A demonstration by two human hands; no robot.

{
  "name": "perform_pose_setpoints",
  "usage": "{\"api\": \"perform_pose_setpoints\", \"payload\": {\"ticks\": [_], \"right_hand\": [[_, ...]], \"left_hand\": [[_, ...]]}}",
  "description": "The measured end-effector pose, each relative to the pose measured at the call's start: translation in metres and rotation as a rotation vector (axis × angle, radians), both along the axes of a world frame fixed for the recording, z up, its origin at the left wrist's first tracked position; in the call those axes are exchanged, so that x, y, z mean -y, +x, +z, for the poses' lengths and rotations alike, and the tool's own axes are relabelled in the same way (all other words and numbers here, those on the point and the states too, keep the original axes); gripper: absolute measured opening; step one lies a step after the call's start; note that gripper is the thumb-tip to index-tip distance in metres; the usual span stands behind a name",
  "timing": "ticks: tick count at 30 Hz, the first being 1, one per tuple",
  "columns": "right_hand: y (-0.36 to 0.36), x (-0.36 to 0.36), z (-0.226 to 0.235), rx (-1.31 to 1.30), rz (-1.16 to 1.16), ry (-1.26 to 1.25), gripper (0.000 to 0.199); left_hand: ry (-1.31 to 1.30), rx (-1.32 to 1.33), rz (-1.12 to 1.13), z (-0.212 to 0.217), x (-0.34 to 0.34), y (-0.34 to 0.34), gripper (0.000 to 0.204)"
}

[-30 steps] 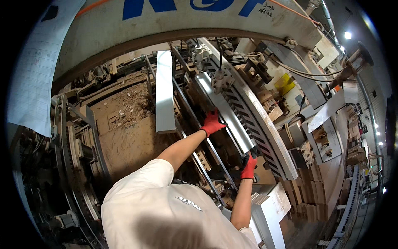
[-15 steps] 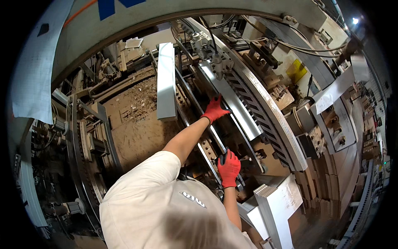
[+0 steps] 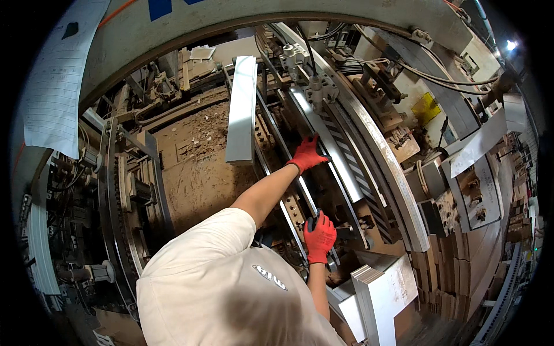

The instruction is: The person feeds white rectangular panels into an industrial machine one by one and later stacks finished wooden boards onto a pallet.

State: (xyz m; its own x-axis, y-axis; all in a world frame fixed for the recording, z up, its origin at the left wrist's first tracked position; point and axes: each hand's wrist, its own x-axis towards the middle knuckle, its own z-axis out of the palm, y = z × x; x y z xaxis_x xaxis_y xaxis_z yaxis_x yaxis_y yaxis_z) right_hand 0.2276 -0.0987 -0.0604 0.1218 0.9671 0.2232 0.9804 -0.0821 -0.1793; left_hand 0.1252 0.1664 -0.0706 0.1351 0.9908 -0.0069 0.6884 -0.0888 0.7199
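My left hand (image 3: 310, 154), in a red glove with dark fingertips, reaches over the machine with its thumb and fingers spread apart. Its fingertips are at the near edge of a long, shiny pale strip (image 3: 327, 141), which lies along a dark guide with slanted stripes (image 3: 359, 170). Closer to my body, my right hand (image 3: 320, 237), gloved the same way, rests over the end of a long metal rail (image 3: 304, 190). The right fingers are curled down on the rail, and their undersides are hidden. Left of my left hand, a stack of long white boards (image 3: 242, 109) lies across the rails.
White boards (image 3: 376, 297) are stacked at the lower right, beside my right forearm. Clamps (image 3: 316, 91) and cables hang above the strip's far end. A curved metal beam (image 3: 386, 135) runs beyond the guide. Dust and chips cover the bed (image 3: 196, 150) at left.
The whole view has shifted slightly. The shiny strip looks narrower and its striped guide has changed position against the beam. Both hands keep nearly the same places and poses.
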Motion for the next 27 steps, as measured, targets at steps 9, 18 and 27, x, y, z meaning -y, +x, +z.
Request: {"api": "perform_pose_setpoints", "payload": {"ticks": [9, 18, 27], "right_hand": [[-0.005, -0.003, 0.000, -0.037, 0.040, 0.016, 0.056], [-0.002, -0.004, 0.002, -0.191, -0.011, -0.075, 0.060], [-0.007, -0.007, 0.003, -0.180, -0.011, -0.044, 0.058]], "left_hand": [[0.070, 0.035, 0.002, -0.012, -0.003, -0.013, 0.112], [-0.100, 0.090, -0.081, 0.006, 0.006, -0.014, 0.116], [-0.061, 0.043, -0.046, -0.007, -0.004, -0.012, 0.116]]}}
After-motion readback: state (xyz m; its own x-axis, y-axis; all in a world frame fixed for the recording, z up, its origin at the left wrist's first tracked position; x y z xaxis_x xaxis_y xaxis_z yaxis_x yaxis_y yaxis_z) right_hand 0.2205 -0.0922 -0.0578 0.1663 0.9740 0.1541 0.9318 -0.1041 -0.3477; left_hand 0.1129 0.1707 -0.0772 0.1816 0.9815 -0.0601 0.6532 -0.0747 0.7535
